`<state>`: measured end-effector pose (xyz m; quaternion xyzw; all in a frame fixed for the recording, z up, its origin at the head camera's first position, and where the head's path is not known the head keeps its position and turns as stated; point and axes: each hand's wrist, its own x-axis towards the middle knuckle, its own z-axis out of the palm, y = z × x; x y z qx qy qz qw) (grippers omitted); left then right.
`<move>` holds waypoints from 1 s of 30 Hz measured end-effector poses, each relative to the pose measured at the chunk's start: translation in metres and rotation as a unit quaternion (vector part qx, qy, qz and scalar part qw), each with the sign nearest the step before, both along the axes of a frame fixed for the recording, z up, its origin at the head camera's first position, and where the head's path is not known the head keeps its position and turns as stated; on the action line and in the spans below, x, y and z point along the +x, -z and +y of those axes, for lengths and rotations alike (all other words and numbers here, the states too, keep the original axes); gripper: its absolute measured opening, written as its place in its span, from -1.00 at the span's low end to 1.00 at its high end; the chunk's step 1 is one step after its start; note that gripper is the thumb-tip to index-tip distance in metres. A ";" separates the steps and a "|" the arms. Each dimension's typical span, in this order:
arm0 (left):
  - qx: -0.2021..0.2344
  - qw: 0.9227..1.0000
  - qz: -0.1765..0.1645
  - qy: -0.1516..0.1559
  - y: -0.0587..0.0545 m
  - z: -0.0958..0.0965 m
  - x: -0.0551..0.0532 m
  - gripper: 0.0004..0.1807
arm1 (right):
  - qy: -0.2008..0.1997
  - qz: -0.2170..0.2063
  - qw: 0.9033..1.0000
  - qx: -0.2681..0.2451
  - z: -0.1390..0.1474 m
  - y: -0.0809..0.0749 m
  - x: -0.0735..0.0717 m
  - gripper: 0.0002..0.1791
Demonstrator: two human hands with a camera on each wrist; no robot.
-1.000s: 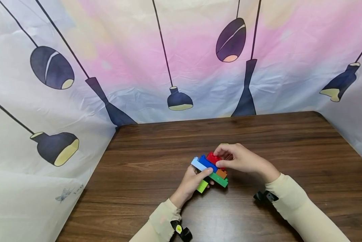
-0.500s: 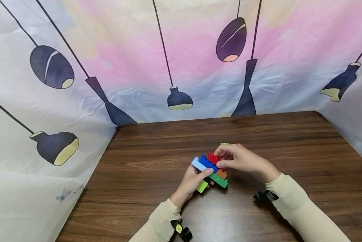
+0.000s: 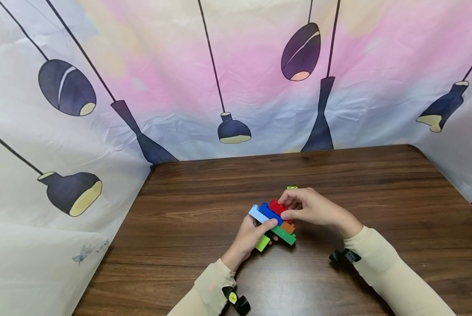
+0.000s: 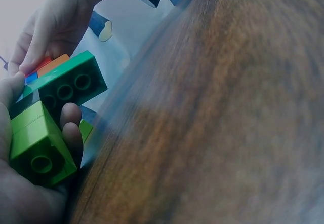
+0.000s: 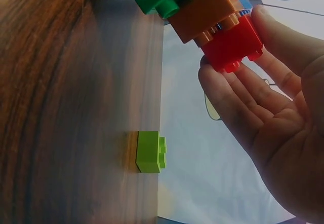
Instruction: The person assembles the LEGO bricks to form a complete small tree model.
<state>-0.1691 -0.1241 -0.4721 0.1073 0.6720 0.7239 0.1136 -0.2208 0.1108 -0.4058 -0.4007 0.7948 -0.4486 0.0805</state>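
My left hand (image 3: 245,241) grips a joined block of toy building bricks above the table, its thumb across the front. Within the block are a light blue brick (image 3: 258,214), a blue brick (image 3: 268,212), a green brick (image 3: 285,236) and an orange brick (image 5: 205,11). At the palm end sits a lime green brick (image 4: 35,133), its hollow underside showing in the left wrist view. My right hand (image 3: 316,210) pinches the red brick (image 5: 233,44) between thumb and fingers. That red brick lies against the orange and blue ones, studs facing outward.
One loose lime green brick (image 5: 148,152) stands on the wooden table (image 3: 196,188), beyond my right hand. A cloth backdrop (image 3: 161,87) printed with hanging lamps rises behind the table and along its sides. Each wrist wears a small black camera.
Both hands and the bricks keep nearly the same place. The whole head view shifts very slightly.
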 end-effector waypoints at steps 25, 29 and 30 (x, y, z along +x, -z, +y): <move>0.007 1.000 0.009 0.001 0.003 -0.002 -0.001 -0.53 | -0.005 -0.034 0.999 -0.015 -0.003 0.006 -0.002 -0.78; 0.010 1.000 0.014 0.000 0.001 -0.001 -0.003 -0.53 | 0.000 -0.028 0.999 -0.016 -0.004 0.005 -0.002 -0.78; 0.009 1.000 0.013 -0.003 0.001 -0.002 -0.003 -0.53 | -0.001 -0.028 0.999 -0.016 -0.005 0.004 -0.002 -0.77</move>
